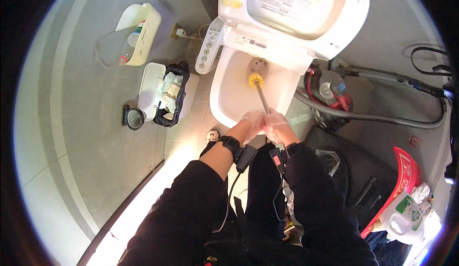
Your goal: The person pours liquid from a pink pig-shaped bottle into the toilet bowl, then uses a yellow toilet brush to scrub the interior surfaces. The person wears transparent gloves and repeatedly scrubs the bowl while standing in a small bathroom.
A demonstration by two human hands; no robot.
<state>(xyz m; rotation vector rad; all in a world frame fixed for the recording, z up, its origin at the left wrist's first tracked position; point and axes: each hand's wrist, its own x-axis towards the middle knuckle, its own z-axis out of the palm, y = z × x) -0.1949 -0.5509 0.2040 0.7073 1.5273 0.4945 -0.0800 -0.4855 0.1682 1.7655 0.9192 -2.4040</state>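
A toilet brush (pixel 256 81) with a yellow round head and a grey handle reaches into the white toilet bowl (pixel 229 97). Its bristles are inside, just in front of the brown-stained hollow at the back. My left hand (pixel 251 123) and my right hand (pixel 278 124), both in thin clear plastic gloves, are closed together on the handle's near end, over the bowl's front rim. The fingers partly hide one another. The toilet lid and seat (pixel 233 13) are raised, and a control panel (pixel 208 47) juts out on the left.
Left of the toilet stand an open, black-lined waste bin (pixel 182 102) and a wall-mounted cream holder (pixel 150 32) with bottles. On the right are a red and black vacuum cleaner (pixel 331 93) with a grey hose (pixel 376 117), a black case (pixel 362 172) and a white plastic jug (pixel 403 219).
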